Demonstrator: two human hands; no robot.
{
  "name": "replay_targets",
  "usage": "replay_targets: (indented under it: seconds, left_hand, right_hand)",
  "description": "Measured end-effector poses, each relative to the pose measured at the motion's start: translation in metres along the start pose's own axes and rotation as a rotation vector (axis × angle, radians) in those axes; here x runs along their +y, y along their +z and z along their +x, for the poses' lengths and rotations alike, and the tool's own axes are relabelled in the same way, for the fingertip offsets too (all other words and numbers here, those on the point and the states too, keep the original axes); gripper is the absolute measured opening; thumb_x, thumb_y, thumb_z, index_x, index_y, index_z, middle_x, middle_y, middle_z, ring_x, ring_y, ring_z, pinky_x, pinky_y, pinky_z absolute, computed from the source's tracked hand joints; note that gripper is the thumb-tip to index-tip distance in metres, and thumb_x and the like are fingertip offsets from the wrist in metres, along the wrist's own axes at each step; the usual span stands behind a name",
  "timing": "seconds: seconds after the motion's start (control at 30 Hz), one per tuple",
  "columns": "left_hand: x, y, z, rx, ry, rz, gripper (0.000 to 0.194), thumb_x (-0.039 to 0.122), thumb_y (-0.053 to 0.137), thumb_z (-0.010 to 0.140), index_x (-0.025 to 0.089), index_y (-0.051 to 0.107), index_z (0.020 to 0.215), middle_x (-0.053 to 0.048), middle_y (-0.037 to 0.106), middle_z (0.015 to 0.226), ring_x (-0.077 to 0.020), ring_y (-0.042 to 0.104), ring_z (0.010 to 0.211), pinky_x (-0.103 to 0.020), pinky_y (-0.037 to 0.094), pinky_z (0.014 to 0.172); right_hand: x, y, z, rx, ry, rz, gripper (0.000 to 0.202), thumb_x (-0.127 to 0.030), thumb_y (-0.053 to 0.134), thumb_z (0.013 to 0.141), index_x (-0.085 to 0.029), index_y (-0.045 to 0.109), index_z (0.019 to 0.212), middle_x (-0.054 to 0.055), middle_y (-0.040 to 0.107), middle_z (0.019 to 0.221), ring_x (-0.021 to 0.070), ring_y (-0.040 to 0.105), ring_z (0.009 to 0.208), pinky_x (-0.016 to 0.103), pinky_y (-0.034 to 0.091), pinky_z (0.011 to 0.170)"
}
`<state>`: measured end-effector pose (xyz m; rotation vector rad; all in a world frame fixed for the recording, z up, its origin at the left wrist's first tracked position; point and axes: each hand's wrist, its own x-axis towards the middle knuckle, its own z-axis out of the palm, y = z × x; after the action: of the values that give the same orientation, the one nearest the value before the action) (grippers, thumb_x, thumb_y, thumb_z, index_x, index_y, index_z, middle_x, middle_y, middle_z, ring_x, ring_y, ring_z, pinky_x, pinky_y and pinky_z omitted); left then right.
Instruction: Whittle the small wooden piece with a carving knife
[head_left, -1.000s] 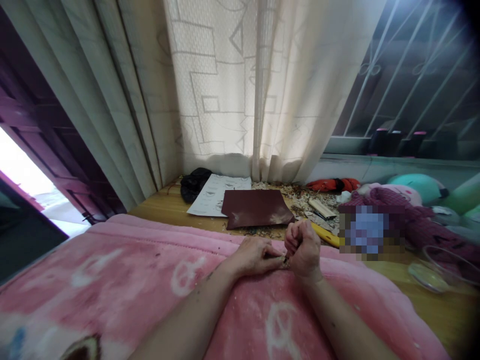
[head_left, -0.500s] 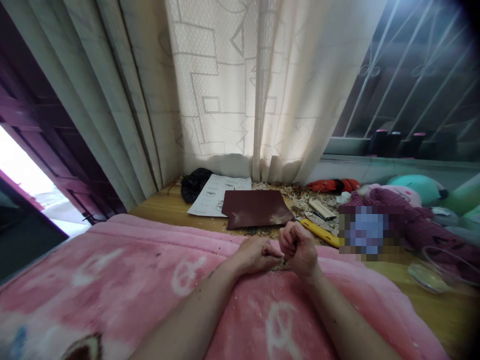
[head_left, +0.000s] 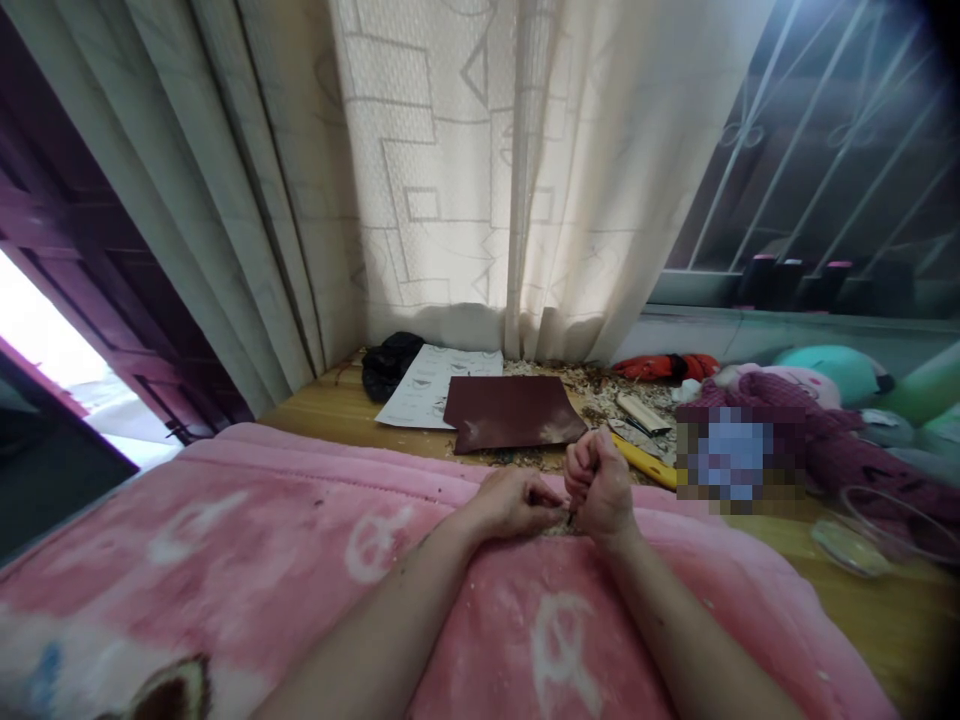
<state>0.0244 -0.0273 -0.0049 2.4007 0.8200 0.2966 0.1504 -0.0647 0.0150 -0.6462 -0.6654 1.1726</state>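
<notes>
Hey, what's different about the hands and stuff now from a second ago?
The closed right hand has shifted a little to the left, and the left hand's fingertips have drawn back slightly. I can't see anything clearly picked up or let go; whatever is between them is too small to tell. The maroon sheet, white printed paper and pink blanket stayed put.

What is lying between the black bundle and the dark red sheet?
In the head view, a white printed sheet lies between them, partly hidden.
</notes>
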Motion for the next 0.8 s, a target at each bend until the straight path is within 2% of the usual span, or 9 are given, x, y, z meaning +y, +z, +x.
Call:
replay_targets:
  seconds: [0.13, 0.23, 0.43, 0.5, 0.67, 0.8]
  left_hand:
    - [-0.001, 0.003, 0.002, 0.020, -0.070, -0.082, 0.030, 0.042, 0.053, 0.071, 0.021, 0.063, 0.091, 0.002, 0.063, 0.082, -0.0118, 0.053, 0.071, -0.017, 0.033, 0.057]
    - [-0.002, 0.004, 0.003, 0.021, -0.102, -0.095, 0.028, 0.040, 0.054, 0.069, 0.018, 0.062, 0.084, 0.000, 0.063, 0.079, -0.0121, 0.053, 0.069, -0.017, 0.033, 0.055]
    - [-0.005, 0.006, 0.005, 0.030, -0.143, -0.094, 0.025, 0.039, 0.056, 0.065, 0.018, 0.064, 0.076, 0.001, 0.062, 0.071, -0.0113, 0.052, 0.064, -0.018, 0.032, 0.053]
    - [-0.007, 0.007, 0.006, 0.014, -0.164, -0.106, 0.028, 0.042, 0.056, 0.065, 0.017, 0.064, 0.075, 0.001, 0.061, 0.068, -0.0110, 0.051, 0.061, -0.018, 0.031, 0.051]
    - [-0.010, 0.008, 0.008, -0.030, -0.184, -0.155, 0.032, 0.044, 0.055, 0.064, 0.017, 0.066, 0.076, 0.001, 0.059, 0.064, -0.0096, 0.047, 0.055, -0.018, 0.031, 0.049]
    - [-0.011, 0.008, 0.009, -0.038, -0.176, -0.158, 0.032, 0.045, 0.057, 0.063, 0.017, 0.066, 0.077, 0.001, 0.059, 0.065, -0.0093, 0.046, 0.055, -0.018, 0.031, 0.050]
  right_hand:
    - [0.002, -0.003, 0.000, 0.136, -0.113, -0.005, 0.039, -0.047, 0.043, 0.078, -0.019, 0.034, 0.053, -0.008, 0.025, 0.038, 0.0042, 0.013, 0.031, 0.015, 0.009, 0.029]
    - [0.003, -0.004, 0.001, 0.228, -0.167, -0.018, 0.040, -0.050, 0.041, 0.078, -0.019, 0.033, 0.054, -0.009, 0.024, 0.038, 0.0041, 0.014, 0.030, 0.015, 0.010, 0.028]
    - [0.003, -0.004, 0.003, 0.388, -0.221, -0.023, 0.041, -0.052, 0.040, 0.078, -0.020, 0.032, 0.054, -0.009, 0.022, 0.037, 0.0045, 0.014, 0.029, 0.015, 0.011, 0.027]
    - [0.003, -0.003, 0.002, 0.369, -0.218, -0.015, 0.041, -0.052, 0.040, 0.078, -0.019, 0.032, 0.054, -0.009, 0.022, 0.037, 0.0043, 0.015, 0.029, 0.015, 0.011, 0.027]
    - [0.003, -0.003, 0.002, 0.186, -0.127, 0.013, 0.042, -0.052, 0.042, 0.077, -0.019, 0.032, 0.053, -0.009, 0.023, 0.037, 0.0039, 0.012, 0.030, 0.015, 0.009, 0.027]
    - [0.003, -0.004, 0.004, 0.105, -0.067, 0.016, 0.042, -0.052, 0.042, 0.077, -0.019, 0.031, 0.053, -0.009, 0.022, 0.037, 0.0040, 0.010, 0.030, 0.015, 0.009, 0.027]
